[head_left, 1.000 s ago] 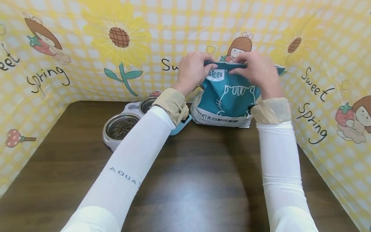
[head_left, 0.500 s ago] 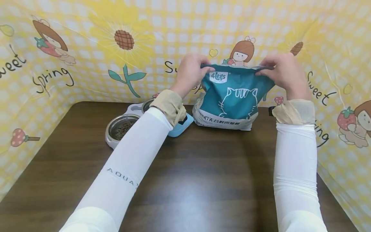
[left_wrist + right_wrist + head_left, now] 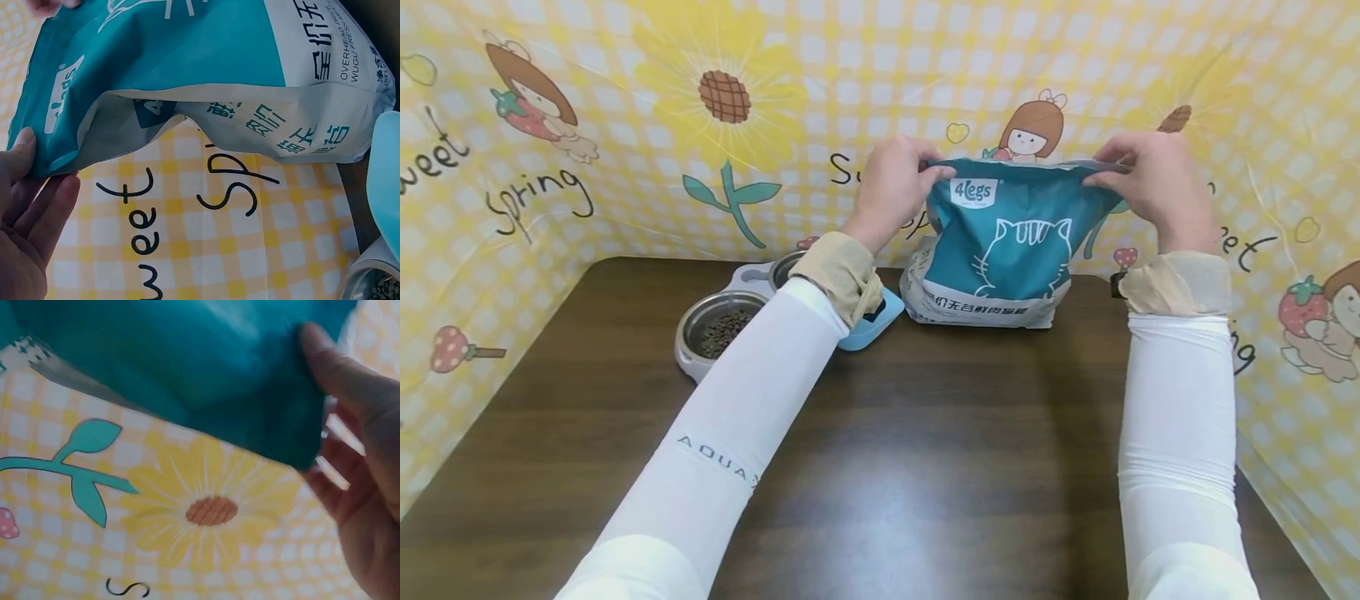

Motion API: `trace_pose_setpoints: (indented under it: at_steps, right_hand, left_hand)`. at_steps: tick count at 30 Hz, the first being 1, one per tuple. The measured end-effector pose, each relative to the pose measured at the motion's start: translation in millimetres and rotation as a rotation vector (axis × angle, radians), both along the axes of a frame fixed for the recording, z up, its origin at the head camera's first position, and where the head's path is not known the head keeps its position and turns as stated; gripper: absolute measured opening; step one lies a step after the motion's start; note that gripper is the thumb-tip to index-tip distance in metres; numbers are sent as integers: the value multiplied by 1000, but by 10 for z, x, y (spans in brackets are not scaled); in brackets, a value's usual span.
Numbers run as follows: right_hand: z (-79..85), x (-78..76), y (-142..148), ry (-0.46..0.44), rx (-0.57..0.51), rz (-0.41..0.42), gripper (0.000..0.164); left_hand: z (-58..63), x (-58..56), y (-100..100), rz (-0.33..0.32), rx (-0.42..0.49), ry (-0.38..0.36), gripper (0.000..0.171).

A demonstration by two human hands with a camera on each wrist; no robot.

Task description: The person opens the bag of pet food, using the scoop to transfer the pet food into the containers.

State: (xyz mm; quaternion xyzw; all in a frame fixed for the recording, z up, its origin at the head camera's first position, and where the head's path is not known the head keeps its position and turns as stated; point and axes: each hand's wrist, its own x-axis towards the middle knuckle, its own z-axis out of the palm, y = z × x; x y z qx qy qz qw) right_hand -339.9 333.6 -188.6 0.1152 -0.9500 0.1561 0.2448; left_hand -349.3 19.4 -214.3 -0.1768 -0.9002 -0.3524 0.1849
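A teal and white cat food bag (image 3: 1015, 242) with a cat outline and "4Legs" label stands upright on the table at the back. My left hand (image 3: 891, 187) pinches its top left corner between thumb and fingers; the left wrist view shows the bag (image 3: 187, 56) with the thumb on its front face. At the opposite top corner, my right hand (image 3: 1165, 183) pinches the edge, thumb in front and fingers behind. In the right wrist view that teal corner (image 3: 275, 419) lies under the thumb. The top edge stretches nearly straight between both hands.
Left of the bag stands a light grey double feeder with metal bowls; the nearer bowl (image 3: 718, 325) holds brown kibble. A light blue object (image 3: 872, 325), partly hidden by my left wrist, sits between feeder and bag. A yellow checked cloth (image 3: 647, 200) rises behind the brown table (image 3: 910, 442).
My right hand has moved right along the bag's top edge to its right corner, and the top is now spread wide. My left hand keeps its hold on the left corner.
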Motion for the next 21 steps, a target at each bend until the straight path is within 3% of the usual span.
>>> trace_pose_setpoints:
  at_steps: [7, 10, 14, 18, 21]
  right_hand:
    - [24, 32, 138, 99, 86, 43, 26]
    - [33, 46, 112, 58, 95, 14, 28]
    - [66, 90, 71, -72, 136, -34, 33]
    - [53, 131, 23, -166, 168, 14, 49]
    - [-33, 201, -44, -184, 108, -1, 70]
  left_hand:
    - [-10, -11, -14, -55, 4, -2, 25]
    - [-33, -16, -31, -67, 15, -36, 24]
    - [-70, -32, -60, -86, -14, -70, 27]
    - [-93, 35, -158, -97, -87, -36, 41]
    - [-120, 165, -323, -66, -171, 45, 58]
